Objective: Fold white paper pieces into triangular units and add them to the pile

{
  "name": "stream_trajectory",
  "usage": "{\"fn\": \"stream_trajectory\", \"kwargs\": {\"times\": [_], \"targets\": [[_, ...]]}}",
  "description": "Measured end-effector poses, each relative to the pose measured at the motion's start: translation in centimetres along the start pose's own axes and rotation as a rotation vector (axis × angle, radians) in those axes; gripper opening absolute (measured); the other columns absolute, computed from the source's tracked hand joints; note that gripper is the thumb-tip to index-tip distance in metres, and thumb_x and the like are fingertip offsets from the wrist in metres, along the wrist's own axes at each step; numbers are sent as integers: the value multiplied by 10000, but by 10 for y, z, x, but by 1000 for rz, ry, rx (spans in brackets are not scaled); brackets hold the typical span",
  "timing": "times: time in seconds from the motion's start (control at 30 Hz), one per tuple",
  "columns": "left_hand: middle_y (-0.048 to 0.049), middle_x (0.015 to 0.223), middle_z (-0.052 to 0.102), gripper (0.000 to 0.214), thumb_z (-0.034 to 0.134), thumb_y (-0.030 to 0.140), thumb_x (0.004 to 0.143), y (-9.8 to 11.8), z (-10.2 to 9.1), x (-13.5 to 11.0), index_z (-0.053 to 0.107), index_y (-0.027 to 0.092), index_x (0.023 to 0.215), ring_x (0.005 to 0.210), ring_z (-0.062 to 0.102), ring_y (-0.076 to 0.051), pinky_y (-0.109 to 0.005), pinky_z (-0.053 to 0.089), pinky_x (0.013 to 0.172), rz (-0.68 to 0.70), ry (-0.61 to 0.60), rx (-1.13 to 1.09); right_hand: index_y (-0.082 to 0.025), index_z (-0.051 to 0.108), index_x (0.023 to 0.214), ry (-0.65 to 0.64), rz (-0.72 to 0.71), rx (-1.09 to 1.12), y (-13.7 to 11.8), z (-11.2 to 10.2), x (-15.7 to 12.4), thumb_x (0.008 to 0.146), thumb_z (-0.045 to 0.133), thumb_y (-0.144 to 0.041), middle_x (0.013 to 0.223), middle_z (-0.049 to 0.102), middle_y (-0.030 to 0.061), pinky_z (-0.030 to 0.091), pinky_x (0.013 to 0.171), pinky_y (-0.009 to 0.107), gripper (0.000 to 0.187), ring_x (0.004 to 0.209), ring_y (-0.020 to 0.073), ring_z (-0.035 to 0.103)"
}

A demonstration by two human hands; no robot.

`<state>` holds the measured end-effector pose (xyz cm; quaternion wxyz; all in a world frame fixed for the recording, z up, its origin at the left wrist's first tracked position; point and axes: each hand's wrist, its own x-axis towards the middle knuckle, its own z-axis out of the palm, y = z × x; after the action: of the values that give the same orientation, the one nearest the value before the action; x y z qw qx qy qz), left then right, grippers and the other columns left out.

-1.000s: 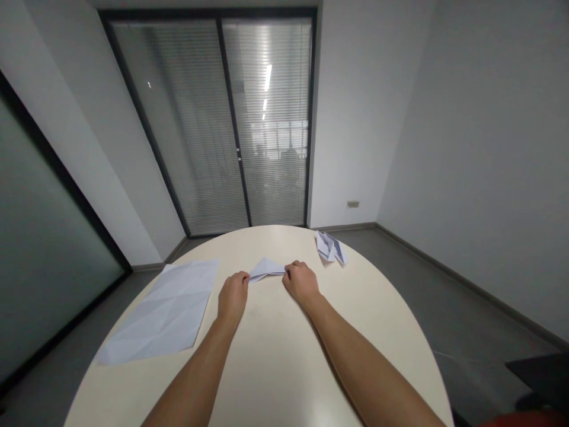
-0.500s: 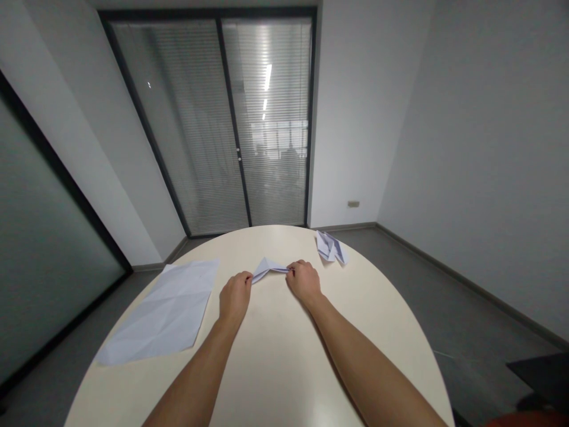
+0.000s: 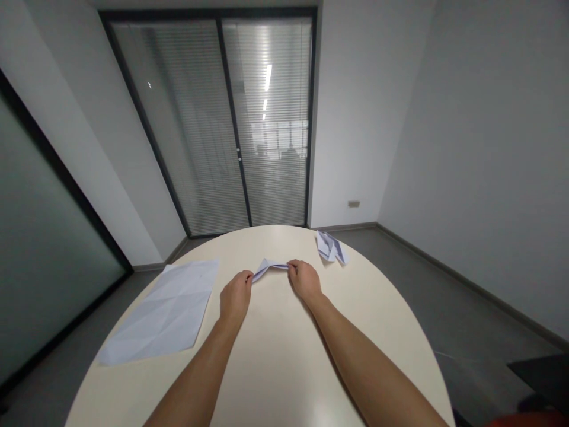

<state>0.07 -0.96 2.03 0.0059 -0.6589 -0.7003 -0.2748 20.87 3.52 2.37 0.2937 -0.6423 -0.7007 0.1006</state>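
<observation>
A folded piece of white paper (image 3: 270,265) stretches between my two hands, with a raised peak near its middle. My left hand (image 3: 237,295) pinches its left end between thumb and fingers. At the opposite end, my right hand (image 3: 304,280) grips the paper, fingers closed. Both hands are low over the cream round table (image 3: 267,356). The folds under my fingertips are hidden.
Creased white sheets (image 3: 164,314) lie flat on the table's left side. Folded white paper pieces (image 3: 329,247) rest near the far right edge. Beyond the table stands a glass door with blinds (image 3: 213,130). A dark object (image 3: 544,379) sits at lower right.
The peak of the folded paper has flattened slightly, and its right end has risen a little with my right fingers. Both hands keep their hold; the other papers are unmoved.
</observation>
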Motion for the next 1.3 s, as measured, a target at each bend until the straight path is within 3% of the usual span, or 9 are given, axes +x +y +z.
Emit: {"fn": "stream_trajectory", "kwargs": {"times": [0.33,0.77,0.97,1.3], "targets": [[-39,1122,751,219,482,281,1014,1,-1,0,679,256,1107,924,693,-201,-269,438,705,-55,48,-20,-197,753,1160,9,-111,50,8,5,6,892,488,-75,1187,740,54,424,1012,252,396,1116,182,646],[-80,1031,762,194,513,255,975,-3,6,4,681,203,1059,935,715,-211,-291,503,822,-43,108,-241,-218,685,1283,127,-208,72,-5,-4,0,980,443,-137,1242,704,68,438,1019,291,396,1140,192,605],[-67,1021,761,162,546,285,966,4,9,3,638,208,1074,788,732,-181,-264,508,725,-38,70,-397,-216,678,1246,188,-332,118,-13,-1,-3,1032,425,-207,1208,717,71,449,996,287,331,1105,189,622],[-21,943,783,178,609,308,948,2,12,1,598,244,1114,908,731,-203,-260,468,724,-65,-20,-265,-222,696,1156,-23,-545,125,-16,1,-6,1001,508,-198,1170,723,63,421,1009,325,244,1116,198,604]]}}
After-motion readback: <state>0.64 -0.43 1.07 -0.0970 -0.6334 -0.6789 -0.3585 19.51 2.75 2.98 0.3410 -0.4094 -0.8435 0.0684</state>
